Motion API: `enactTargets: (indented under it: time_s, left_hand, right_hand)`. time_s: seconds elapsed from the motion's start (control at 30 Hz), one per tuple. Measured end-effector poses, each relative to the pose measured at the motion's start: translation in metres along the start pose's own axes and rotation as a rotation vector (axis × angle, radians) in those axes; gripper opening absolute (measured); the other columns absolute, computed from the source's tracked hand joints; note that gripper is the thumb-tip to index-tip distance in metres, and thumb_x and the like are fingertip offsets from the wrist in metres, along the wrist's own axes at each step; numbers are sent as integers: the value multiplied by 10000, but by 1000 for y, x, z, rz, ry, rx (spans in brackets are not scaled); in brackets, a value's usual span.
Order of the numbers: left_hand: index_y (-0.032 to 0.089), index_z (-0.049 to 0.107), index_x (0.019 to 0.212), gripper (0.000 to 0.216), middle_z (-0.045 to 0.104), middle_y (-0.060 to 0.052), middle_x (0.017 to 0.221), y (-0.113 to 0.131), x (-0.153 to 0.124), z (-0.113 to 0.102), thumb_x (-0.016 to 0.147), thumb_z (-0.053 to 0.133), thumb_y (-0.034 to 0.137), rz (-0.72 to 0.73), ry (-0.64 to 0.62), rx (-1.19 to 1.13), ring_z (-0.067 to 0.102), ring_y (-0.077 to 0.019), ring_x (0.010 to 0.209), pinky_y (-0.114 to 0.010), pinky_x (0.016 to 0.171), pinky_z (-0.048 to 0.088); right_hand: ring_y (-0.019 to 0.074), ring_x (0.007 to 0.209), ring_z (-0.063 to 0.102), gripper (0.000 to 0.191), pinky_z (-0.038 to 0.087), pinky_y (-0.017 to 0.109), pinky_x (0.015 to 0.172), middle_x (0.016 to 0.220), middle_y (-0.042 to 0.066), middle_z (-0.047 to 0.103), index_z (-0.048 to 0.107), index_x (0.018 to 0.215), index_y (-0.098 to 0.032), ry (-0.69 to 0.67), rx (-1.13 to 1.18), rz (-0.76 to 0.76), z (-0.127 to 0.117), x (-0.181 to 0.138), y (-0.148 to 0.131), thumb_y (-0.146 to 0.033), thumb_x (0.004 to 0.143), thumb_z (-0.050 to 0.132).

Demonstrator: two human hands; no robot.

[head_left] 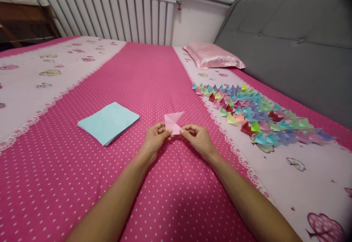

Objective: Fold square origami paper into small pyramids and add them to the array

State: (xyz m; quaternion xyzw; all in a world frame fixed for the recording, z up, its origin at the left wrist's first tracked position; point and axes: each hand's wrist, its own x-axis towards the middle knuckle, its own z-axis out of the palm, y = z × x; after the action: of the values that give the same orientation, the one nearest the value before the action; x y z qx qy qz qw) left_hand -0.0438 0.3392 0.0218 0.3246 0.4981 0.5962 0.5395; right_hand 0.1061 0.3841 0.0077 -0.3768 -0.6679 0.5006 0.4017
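A partly folded pink paper (172,122) is held just above the pink dotted bedspread (154,80). My left hand (154,139) pinches its left lower edge, and my right hand (198,138) pinches its right lower corner. Both hands have fingers closed on the paper. To the left of my left hand lies a stack of light blue paper squares (108,123). To the right, several small folded paper pieces in many colours (255,113) lie in rows on the bed.
A pink satin pillow (213,55) lies at the far end near the grey padded headboard (291,40) on the right. A white radiator (115,11) runs along the far wall. Dark wooden furniture (22,22) stands at the far left.
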Motion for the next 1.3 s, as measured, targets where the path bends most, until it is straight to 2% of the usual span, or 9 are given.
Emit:
enactTargets:
  time_s: [0.1, 0.23, 0.4, 0.5, 0.63, 0.73, 0.97, 1.1, 1.3]
  left_hand:
    - [109, 576, 943, 335, 640, -19, 656, 1, 0, 1, 623, 676, 98, -38, -25, -15, 539, -73, 521, -181, 526, 414]
    - [112, 565, 910, 279, 605, -6, 636, 2, 1, 1, 638, 609, 64, -98, -72, -62, 505, -64, 498, -170, 483, 394]
    - [125, 594, 830, 218, 520, 29, 532, 4, 1, 0, 623, 551, 73, -142, -140, -7, 395, -47, 404, -168, 400, 314]
    - [143, 601, 818, 240, 532, 24, 536, 3, -1, -2, 596, 537, 79, -184, -202, 61, 413, -55, 412, -175, 405, 309]
    - [147, 599, 842, 229, 561, 13, 572, 3, -3, -4, 617, 570, 118, -214, -310, 148, 443, -59, 429, -174, 402, 296]
    - [146, 590, 900, 270, 584, 2, 595, 4, -2, -6, 631, 591, 128, -219, -347, 143, 470, -66, 439, -175, 405, 308]
    - [124, 539, 992, 397, 647, -33, 712, 4, 3, -8, 621, 680, 107, -127, -187, 22, 579, -100, 556, -206, 523, 435]
    - [121, 536, 1007, 429, 648, -32, 718, 5, 3, -8, 616, 713, 114, -103, -177, 11, 586, -104, 555, -213, 523, 439]
    - [126, 586, 1014, 414, 542, 47, 549, 6, -1, -6, 625, 724, 154, -44, -213, 118, 486, -59, 458, -189, 462, 347]
  right_hand:
    - [132, 620, 604, 275, 465, 238, 568, 734, 38, 672, 632, 852, -155, 14, 159, 77, 0, 0, -3, -382, 696, 648]
    - [94, 572, 563, 231, 448, 215, 528, 800, 20, 651, 583, 944, -184, 58, 390, 128, -5, 2, -5, -276, 739, 527]
    - [88, 735, 566, 542, 470, 204, 586, 1235, 30, 499, 515, 1153, -290, -11, 276, -49, -9, 2, -6, -110, 646, 571]
    - [112, 838, 575, 503, 486, 226, 630, 1325, 23, 416, 543, 1145, -321, -157, 161, -170, -12, 1, -9, -110, 690, 578]
    - [169, 993, 558, 208, 498, 276, 716, 1244, 46, 476, 672, 898, -254, -268, -3, -281, -20, 2, -11, -152, 732, 600]
    - [180, 998, 566, 107, 500, 314, 760, 1138, 47, 554, 688, 805, -235, -300, -37, -290, -24, 4, -8, -188, 723, 639]
    - [162, 910, 612, 118, 476, 348, 842, 958, 28, 662, 718, 819, -254, -275, -80, -269, -24, 5, -5, -240, 745, 627]
    - [159, 872, 621, 110, 481, 340, 813, 934, 29, 674, 720, 810, -249, -229, -53, -264, -23, 5, -6, -289, 730, 655]
    - [134, 665, 601, 199, 470, 277, 619, 746, 29, 684, 703, 718, -183, -227, -28, -106, -19, 2, -8, -379, 701, 674]
